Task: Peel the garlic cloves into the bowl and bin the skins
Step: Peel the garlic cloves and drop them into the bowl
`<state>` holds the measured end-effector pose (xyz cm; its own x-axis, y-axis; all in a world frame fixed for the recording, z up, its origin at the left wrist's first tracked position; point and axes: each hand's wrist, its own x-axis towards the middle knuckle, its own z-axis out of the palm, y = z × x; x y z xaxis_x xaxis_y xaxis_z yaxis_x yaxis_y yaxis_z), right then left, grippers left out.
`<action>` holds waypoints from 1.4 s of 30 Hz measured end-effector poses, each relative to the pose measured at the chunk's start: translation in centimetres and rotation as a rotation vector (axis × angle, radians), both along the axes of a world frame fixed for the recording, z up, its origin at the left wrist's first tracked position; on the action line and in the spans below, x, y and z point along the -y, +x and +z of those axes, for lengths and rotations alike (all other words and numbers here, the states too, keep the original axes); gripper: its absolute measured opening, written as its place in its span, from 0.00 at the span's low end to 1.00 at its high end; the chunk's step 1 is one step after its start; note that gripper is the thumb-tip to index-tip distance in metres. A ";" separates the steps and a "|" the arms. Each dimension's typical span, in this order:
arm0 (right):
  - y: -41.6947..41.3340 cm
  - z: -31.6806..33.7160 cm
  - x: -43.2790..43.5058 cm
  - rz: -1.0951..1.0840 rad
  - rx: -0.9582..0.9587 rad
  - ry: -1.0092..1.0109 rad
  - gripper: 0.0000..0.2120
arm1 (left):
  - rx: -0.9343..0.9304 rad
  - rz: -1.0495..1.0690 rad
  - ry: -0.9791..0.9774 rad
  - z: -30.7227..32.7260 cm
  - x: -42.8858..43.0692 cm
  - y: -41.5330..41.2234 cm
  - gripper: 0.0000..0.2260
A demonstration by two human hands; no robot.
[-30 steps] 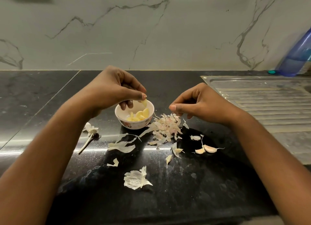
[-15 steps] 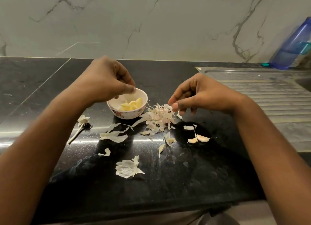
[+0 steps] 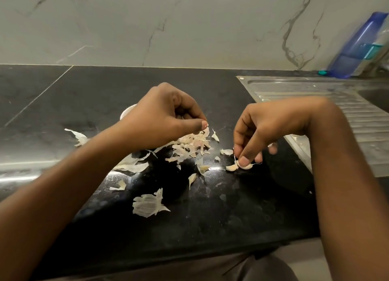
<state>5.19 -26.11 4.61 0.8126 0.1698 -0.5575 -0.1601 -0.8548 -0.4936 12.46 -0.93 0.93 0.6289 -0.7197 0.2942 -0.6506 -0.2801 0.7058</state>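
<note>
My right hand [image 3: 271, 129] reaches down to the black counter and pinches an unpeeled garlic clove [image 3: 246, 166] between thumb and fingertips. A second unpeeled clove [image 3: 231, 167] lies just left of it. My left hand [image 3: 164, 116] hovers with curled fingers over the pile of garlic skins [image 3: 190, 146]; I see nothing held in it. The small white bowl [image 3: 127, 112] is almost wholly hidden behind my left hand, and only a bit of its rim shows. Its contents are out of sight.
Loose skins lie scattered on the counter, with a large one [image 3: 147, 205] near the front and others [image 3: 134, 167] under my left forearm. A garlic stem piece [image 3: 79, 136] lies at the left. A steel sink drainboard [image 3: 336, 104] and a blue bottle [image 3: 357, 47] are at the right.
My left hand let a peeled clove fall into the bowl, then moved right over the skin pile. My right hand dropped to the counter and took hold of an unpeeled clove.
</note>
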 end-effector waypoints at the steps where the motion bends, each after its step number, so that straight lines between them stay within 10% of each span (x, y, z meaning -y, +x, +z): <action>1: 0.1 -0.1 -0.2 -0.002 -0.024 -0.037 0.11 | -0.006 -0.002 0.003 -0.1 0.1 -0.1 0.02; 9: 0.3 -0.2 -0.1 -0.011 0.038 -0.056 0.09 | -0.046 0.006 -0.042 0.1 0.0 0.1 0.03; 19: 2.0 -1.2 -1.2 -0.036 0.637 0.654 0.12 | -0.289 -0.007 -0.122 1.1 -0.7 0.4 0.10; 42: 4.2 -4.6 -3.6 -0.175 0.766 0.720 0.09 | -0.008 0.233 -0.231 0.1 -1.1 2.3 0.06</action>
